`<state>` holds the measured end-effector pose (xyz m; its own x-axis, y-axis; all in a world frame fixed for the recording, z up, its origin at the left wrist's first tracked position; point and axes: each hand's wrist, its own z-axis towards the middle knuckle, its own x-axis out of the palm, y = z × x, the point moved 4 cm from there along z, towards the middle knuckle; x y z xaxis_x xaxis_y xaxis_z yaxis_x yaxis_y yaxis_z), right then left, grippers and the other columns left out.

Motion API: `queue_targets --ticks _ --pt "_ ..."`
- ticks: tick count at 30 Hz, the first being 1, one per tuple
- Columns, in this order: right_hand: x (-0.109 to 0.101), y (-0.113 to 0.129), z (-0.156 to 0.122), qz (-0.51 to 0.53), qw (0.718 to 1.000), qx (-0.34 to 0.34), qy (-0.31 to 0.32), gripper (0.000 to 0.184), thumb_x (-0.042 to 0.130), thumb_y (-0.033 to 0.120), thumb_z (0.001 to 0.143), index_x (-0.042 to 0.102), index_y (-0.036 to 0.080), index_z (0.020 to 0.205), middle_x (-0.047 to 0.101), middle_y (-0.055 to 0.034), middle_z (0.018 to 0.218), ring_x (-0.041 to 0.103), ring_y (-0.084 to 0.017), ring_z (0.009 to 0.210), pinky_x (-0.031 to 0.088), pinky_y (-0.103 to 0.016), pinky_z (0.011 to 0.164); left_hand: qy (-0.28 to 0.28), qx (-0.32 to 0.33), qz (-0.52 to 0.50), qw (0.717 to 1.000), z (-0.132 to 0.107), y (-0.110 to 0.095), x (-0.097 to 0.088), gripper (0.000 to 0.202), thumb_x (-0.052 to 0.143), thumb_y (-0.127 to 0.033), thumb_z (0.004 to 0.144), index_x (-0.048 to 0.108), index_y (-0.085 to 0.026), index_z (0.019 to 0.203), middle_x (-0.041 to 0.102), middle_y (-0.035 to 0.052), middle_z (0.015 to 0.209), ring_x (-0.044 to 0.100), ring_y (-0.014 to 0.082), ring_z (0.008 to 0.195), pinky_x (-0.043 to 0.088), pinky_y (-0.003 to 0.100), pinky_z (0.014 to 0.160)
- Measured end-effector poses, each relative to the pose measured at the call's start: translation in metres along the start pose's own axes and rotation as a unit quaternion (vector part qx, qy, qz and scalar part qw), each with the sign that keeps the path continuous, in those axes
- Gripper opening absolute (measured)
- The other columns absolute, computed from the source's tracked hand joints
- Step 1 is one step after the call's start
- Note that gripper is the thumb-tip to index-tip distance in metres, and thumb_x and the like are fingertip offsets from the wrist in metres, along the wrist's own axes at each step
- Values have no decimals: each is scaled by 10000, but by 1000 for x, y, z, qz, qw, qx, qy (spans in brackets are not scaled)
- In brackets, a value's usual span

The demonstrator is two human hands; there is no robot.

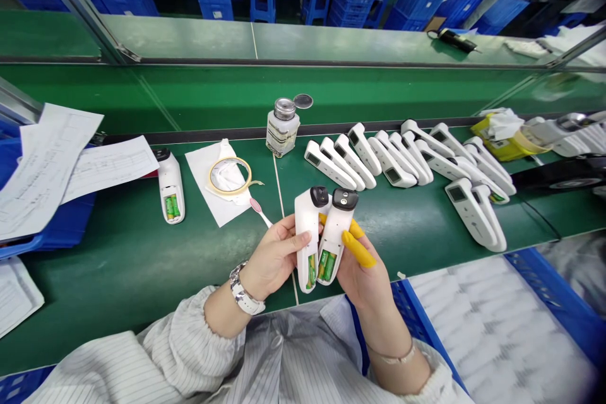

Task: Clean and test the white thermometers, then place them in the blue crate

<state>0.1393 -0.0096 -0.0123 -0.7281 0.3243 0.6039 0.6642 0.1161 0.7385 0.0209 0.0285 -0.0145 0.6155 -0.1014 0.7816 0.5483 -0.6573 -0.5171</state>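
Observation:
My left hand is closed round a white infrared thermometer, its thumb pressed on the casing. Yellow covers sit on some fingers of my right hand, which grips a second white thermometer right beside the first. Both have black heads pointing away from me, and green batteries show in their uncovered handle ends. To the left, another thermometer lies on the green bench with its batteries visible. A pink-headed toothbrush rests near my left hand.
Several thermometers lie in rows to the right. A dispenser bottle with its lid up stands behind my hands. A tape roll lies on white paper. A blue bin with papers stands left; an electric screwdriver lies on the far ledge.

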Motion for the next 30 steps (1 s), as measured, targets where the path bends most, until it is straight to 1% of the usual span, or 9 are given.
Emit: queue_targets --ticks 5,9,12,17,20,22,24,27,30 --pt "4 1 -4 -5 999 13 33 282 631 196 753 661 239 1029 696 -27 1053 610 -218 1019 451 -371 924 -4 5 20 1000 -1 1 -1 319 707 -174 704 606 -157 1006 665 51 917 618 151 803 484 278 762" --pt "5 -6 -4 -12 999 35 23 291 677 222 732 661 248 1021 702 -3 1024 634 -173 941 481 -288 864 -27 21 17 999 -3 -2 0 439 716 -170 693 544 -203 1095 650 36 960 615 162 843 490 292 768" --pt "4 -11 -2 2 999 48 10 286 692 225 723 659 260 1005 709 11 1001 648 -164 897 499 -278 833 -28 25 11 999 -2 -1 1 481 705 -189 711 506 -227 1147 646 25 949 614 152 826 492 282 750" --pt "-2 -11 2 10 997 74 -19 313 542 438 829 653 216 1020 720 -61 964 662 -221 876 509 -372 828 -65 8 -32 997 1 0 -2 299 594 -359 808 552 -168 1035 627 32 773 577 103 652 475 225 664" --pt "-7 -9 5 22 995 87 -48 377 526 527 809 690 196 879 702 -41 740 649 -171 666 538 -280 653 -82 -30 -60 994 2 2 -2 314 478 -418 862 573 -138 966 635 74 811 583 123 658 488 247 663" --pt "-8 -7 6 49 994 83 -55 392 535 557 786 693 200 819 657 -14 665 595 -134 555 521 -240 552 -79 -29 -65 994 3 0 -2 308 437 -399 882 575 -144 986 644 82 824 591 137 666 492 261 656" --pt "-9 -5 5 69 993 73 -60 361 534 529 797 688 209 860 665 -16 749 597 -128 598 524 -237 574 -75 -22 -68 995 2 -2 -2 297 415 -377 892 571 -155 1012 651 81 823 596 145 670 492 269 654" --pt "-8 -2 1 52 994 57 -73 261 569 394 803 652 259 1009 677 -25 960 632 -163 769 540 -299 705 -72 -19 -71 995 1 -3 -2 271 432 -361 886 577 -169 1012 655 75 827 605 148 693 489 269 675" --pt "-2 1 -4 7 999 29 -41 425 628 230 748 563 326 1157 645 -9 1091 624 -186 899 507 -358 830 -66 -24 -73 995 1 -2 -1 263 460 -356 872 585 -167 1004 658 78 844 606 150 718 484 265 693"
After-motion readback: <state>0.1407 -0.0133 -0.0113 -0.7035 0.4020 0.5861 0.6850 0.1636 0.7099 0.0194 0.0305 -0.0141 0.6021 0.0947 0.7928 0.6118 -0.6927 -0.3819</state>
